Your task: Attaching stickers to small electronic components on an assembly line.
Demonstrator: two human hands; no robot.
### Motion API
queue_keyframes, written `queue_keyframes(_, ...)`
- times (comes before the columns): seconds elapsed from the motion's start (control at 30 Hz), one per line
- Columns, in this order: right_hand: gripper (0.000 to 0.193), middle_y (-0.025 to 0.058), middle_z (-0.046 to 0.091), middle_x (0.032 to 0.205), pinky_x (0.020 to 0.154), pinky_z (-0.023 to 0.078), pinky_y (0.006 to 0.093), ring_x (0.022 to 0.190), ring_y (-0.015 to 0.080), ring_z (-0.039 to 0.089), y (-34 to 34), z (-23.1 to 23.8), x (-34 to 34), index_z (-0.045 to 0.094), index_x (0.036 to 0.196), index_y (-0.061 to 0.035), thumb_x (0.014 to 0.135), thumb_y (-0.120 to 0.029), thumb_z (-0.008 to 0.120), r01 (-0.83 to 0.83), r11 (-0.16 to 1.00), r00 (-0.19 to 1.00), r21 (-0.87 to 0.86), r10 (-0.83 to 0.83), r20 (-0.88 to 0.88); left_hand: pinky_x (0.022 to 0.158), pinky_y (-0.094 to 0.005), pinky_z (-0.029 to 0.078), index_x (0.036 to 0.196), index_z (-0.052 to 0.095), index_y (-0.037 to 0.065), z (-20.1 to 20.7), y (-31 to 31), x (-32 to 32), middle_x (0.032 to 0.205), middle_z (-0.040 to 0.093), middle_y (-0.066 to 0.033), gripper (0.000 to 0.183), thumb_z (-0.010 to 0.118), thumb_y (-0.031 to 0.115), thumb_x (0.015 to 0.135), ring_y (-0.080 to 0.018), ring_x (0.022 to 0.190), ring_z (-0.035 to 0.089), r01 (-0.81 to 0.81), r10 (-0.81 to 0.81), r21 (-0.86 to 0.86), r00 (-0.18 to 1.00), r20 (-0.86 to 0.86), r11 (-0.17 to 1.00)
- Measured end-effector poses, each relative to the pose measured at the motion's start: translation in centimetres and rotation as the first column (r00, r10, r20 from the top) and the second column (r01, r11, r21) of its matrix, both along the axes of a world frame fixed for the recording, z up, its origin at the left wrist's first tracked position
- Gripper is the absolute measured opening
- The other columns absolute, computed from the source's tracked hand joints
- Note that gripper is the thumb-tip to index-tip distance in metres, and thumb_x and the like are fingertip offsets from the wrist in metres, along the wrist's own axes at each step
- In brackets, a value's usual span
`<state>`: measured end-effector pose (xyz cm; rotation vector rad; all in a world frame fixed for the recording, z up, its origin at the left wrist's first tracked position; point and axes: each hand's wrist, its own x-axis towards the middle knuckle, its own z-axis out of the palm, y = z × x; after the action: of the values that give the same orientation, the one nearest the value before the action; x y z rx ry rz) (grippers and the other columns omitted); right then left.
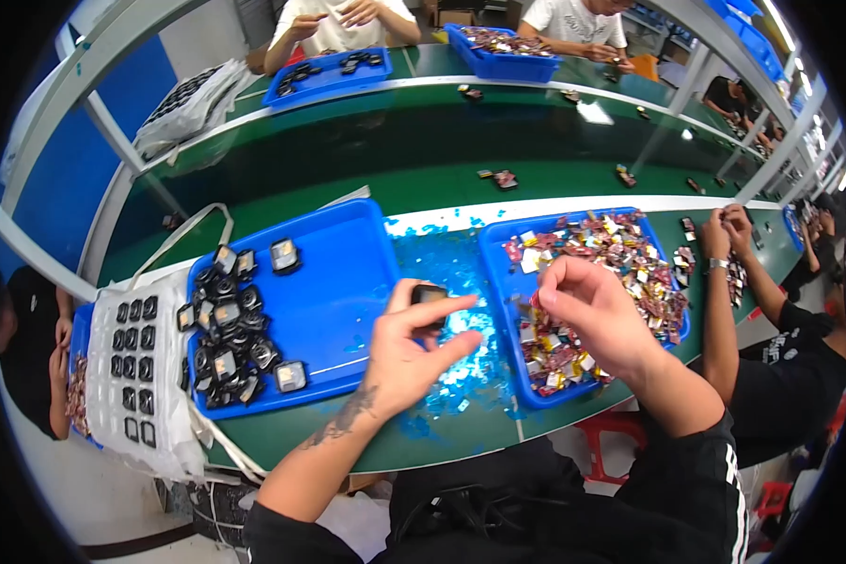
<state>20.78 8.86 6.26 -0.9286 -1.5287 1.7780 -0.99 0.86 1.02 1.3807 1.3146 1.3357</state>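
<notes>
My left hand is in front of me, holding a small black square case, like a watch housing, behind its extended fingers. My right hand is closed in a pinch above the right blue tray; a hint of red shows at its fingertips, too small to name. That tray is heaped with small electronic parts in dark red, white and yellow. Left of my left hand, another blue tray carries a pile of black square cases along its left side.
Blue film scraps litter the green table between the trays. A white moulded tray with rows of black cases stands at far left. Beyond runs a green conveyor belt with scattered parts. Co-workers sit across and at right, one person's hands close by.
</notes>
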Motion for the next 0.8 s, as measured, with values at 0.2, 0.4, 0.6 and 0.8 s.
queue_keyframes(0.2, 0.011, 0.0014, 0.062, 0.09, 0.079, 0.046, 0.0214, 0.086, 0.0066, 0.057, -4.0, -2.6, -3.1, 0.057, 0.093, -0.0034, 0.091, -0.01, 0.066, 0.001, 0.987, 0.991, -0.159, -0.023, -0.135, 0.071, -0.0227, 0.045, 0.103, 0.074, 0.006, -0.5, -0.7, 1.1, 0.092, 0.054, -0.0026, 0.022, 0.075, 0.007, 0.081, -0.0099, 0.078, 0.052, -0.027, 0.007, 0.12, 0.986, 0.164, 0.992)
queue_keyframes(0.4, 0.018, 0.0006, 0.059, 0.09, 0.076, 0.045, 0.0239, 0.086, 0.0077, 0.056, -3.3, -2.5, -4.5, 0.055, 0.103, -0.0031, 0.09, -0.009, 0.065, 0.067, 0.97, 0.997, 0.234, -0.057, -0.05, 0.073, -0.0262, 0.046, 0.086, 0.073, 0.0, -0.3, -0.2, 0.4, 0.084, 0.059, -0.006, 0.011, 0.074, 0.01, 0.082, -0.014, 0.081, 0.056, -0.022, 0.02, 0.03, 0.998, 0.062, 0.999)
queue_keyframes(0.6, 0.011, 0.0038, 0.062, 0.079, 0.065, 0.047, 0.0267, 0.071, 0.0094, 0.056, -1.1, 0.8, -4.6, 0.062, 0.091, 0.0008, 0.09, -0.011, 0.063, -0.347, 0.756, 0.904, 0.555, 0.112, 0.413, 0.074, -0.0275, 0.046, 0.091, 0.074, 0.002, -0.2, -0.6, 0.0, 0.085, 0.061, -0.0054, 0.013, 0.074, 0.006, 0.08, -0.0147, 0.084, 0.055, 0.077, -0.073, 0.038, 0.994, -0.081, 0.996)
queue_keyframes(0.8, 0.019, 0.0034, 0.062, 0.076, 0.067, 0.048, 0.0277, 0.072, 0.0112, 0.058, 0.9, 0.3, -4.2, 0.063, 0.089, 0.0018, 0.093, -0.016, 0.06, -0.458, 0.871, 0.836, 0.175, 0.356, 0.417, 0.063, -0.0323, 0.049, 0.088, 0.073, 0.006, 0.1, -0.5, -0.4, 0.085, 0.056, -0.0074, 0.015, 0.078, 0.01, 0.074, -0.0209, 0.075, 0.06, 0.044, 0.078, 0.273, 0.905, -0.417, 0.961)
